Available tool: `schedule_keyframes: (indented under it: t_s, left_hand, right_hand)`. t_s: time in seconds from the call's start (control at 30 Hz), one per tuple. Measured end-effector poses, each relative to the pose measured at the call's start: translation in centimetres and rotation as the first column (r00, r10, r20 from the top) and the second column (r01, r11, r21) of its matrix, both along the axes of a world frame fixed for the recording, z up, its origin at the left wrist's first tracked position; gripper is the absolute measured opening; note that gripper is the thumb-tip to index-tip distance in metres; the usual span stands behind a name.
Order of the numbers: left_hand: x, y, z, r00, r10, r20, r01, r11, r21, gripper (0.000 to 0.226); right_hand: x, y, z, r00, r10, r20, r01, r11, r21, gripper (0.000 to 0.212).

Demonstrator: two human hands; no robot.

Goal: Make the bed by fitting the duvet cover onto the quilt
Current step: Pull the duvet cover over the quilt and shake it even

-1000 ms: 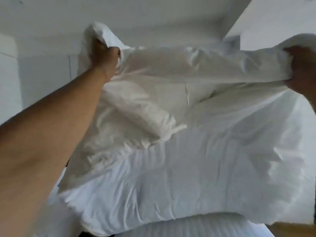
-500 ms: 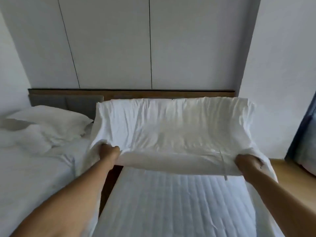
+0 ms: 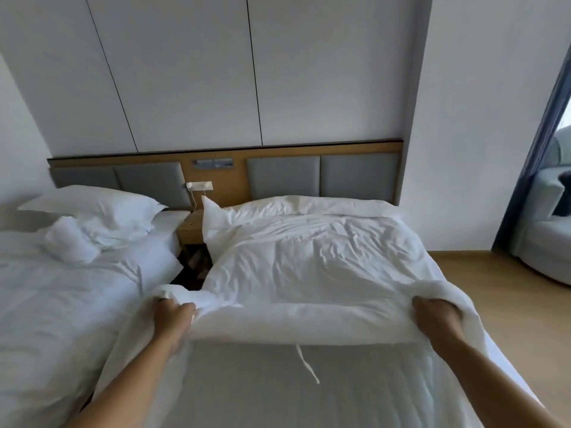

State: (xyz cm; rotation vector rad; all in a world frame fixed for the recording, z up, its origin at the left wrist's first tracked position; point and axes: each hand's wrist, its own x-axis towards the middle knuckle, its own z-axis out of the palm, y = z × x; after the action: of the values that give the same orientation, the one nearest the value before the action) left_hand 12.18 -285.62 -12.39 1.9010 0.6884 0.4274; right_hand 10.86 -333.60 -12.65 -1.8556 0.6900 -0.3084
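Standing at the foot of the right-hand bed, arms out. Left hand curled over the near left corner of the white duvet, fingers wrapped into the bunched cloth. Right hand clamped the same way on the near right corner, fingers buried in the fold. Near edge of the duvet lifted off the mattress between the two hands, sagging a little in the middle; the rest spread flat and wrinkled up the bed, reaching the grey padded headboard at the far edge. Left far corner of the duvet poking upright beside the wooden nightstand. Thin white tie string dangling from the underside of the lifted edge (near its middle), hanging over the bare striped mattress at the foot. Cannot tell whether quilt and cover are both in the grip, all white on white.

Second bed along the left, made up in white, with a pillow at its head and a rolled towel just in front of it. Wall socket with a cord above the nightstand. Wooden floor off the right edge, and a pale armchair beyond a dark curtain.
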Motion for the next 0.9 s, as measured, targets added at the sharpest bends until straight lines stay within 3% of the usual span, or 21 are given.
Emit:
schedule_keyframes:
  t_s: [0.4,0.63,0.77,0.83,0.9]
  left_hand:
    - [-7.4,-2.8,-4.4,0.989,-0.036,-0.142,0.051,0.994,0.101,0.054]
    - [-4.0,-1.0,-5.4,0.979,-0.1,-0.18,0.113,0.991,0.066,0.034]
    - [-2.0,-0.5,-5.8,0.974,-0.124,-0.191,0.136,0.989,0.055,0.032]
    - [-1.4,-0.3,-6.0,0.976,-0.116,-0.185,0.128,0.99,0.052,0.034]
    - [-1.3,-0.1,-6.3,0.98,-0.091,-0.174,0.1,0.994,0.047,0.034]
  right_hand:
    - [-4.5,-2.4,-4.0,0.996,0.014,-0.085,-0.012,1.0,0.024,0.024]
    - [-3.1,-1.3,-6.3,0.991,-0.027,-0.134,0.041,0.994,0.104,0.021]
    - [-1.8,-0.7,-6.2,0.99,-0.073,-0.124,0.09,0.986,0.14,0.032]
    - [-1.3,-0.6,-5.9,0.989,-0.12,-0.09,0.138,0.96,0.242,0.031]
    - [-1.0,-1.3,-5.7,0.976,-0.21,-0.057,0.209,0.834,0.51,0.019]
